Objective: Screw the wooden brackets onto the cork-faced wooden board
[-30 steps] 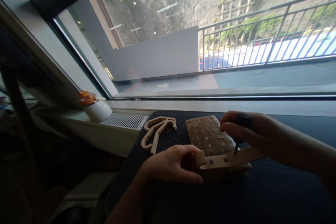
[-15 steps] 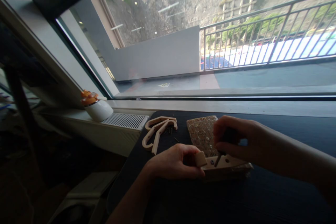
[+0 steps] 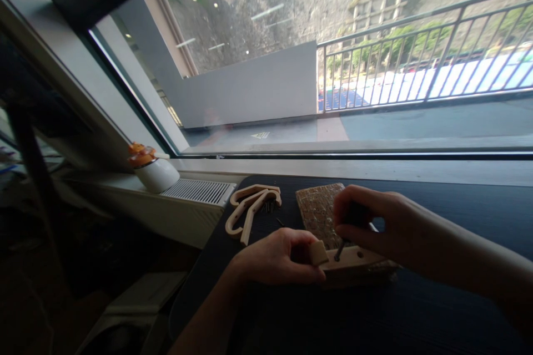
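My left hand [image 3: 283,258] is closed around the end of a light wooden hook [image 3: 350,257] with round holes along it. My right hand [image 3: 366,216] grips the dark handle of a screwdriver [image 3: 341,249], whose shaft slants down to the hole nearest my left hand. Whether its tip sits in a screw there is too small to tell. Under and behind the wooden hook lies a brown board wrapped in clear plastic [image 3: 318,208]. Several more wooden hooks [image 3: 250,205] lie on the dark table to the left, with a few small screws [image 3: 268,207] beside them.
The dark table [image 3: 458,216] stands against a windowsill [image 3: 375,169] and a large window. On the white radiator [image 3: 204,191] at the left sits a white pot with an orange top [image 3: 156,172]. A pale box-like object [image 3: 137,294] is below the table's left edge.
The screwdriver has shifted slightly left, its tip moving from the wood's surface to the hole near my left hand. My left hand and the wooden hook have stayed in place.
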The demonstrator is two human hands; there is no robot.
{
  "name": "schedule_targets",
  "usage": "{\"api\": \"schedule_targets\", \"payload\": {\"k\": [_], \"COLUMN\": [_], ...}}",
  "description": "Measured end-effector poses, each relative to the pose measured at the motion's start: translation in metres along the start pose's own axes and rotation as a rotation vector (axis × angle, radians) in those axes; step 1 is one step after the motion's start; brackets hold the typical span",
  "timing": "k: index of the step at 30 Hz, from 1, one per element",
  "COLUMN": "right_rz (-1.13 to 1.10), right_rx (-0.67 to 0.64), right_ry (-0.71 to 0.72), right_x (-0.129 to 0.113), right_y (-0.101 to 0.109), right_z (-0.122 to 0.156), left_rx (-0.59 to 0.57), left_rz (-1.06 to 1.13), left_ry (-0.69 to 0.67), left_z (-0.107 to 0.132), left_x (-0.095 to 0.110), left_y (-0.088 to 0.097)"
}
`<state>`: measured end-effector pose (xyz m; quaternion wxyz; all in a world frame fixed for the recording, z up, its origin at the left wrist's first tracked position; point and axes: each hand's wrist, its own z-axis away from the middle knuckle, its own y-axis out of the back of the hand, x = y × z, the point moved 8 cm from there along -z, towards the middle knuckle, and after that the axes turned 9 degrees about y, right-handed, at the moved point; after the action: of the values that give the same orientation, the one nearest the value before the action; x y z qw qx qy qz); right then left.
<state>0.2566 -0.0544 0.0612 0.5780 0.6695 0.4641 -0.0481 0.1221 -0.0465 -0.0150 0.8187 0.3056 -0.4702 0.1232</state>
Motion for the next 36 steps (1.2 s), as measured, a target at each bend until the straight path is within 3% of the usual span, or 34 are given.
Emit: {"api": "schedule_targets", "payload": {"k": [24, 32, 36], "right_rz": [0.024, 0.050, 0.046], "right_rx": [0.038, -0.057, -0.026], "right_ry": [0.054, 0.104, 0.109], "right_x": [-0.011, -0.027, -0.030], "right_y": [0.003, 0.000, 0.000], "right_z": [-0.003, 0.003, 0.002], "left_rx": [0.008, -0.017, -0.007], "left_rz": [-0.006, 0.016, 0.003], "left_ry": [0.050, 0.010, 0.014], "left_z": [0.001, 0.002, 0.003], "left_x": [-0.001, 0.002, 0.003], "left_y": [0.000, 0.000, 0.000]}}
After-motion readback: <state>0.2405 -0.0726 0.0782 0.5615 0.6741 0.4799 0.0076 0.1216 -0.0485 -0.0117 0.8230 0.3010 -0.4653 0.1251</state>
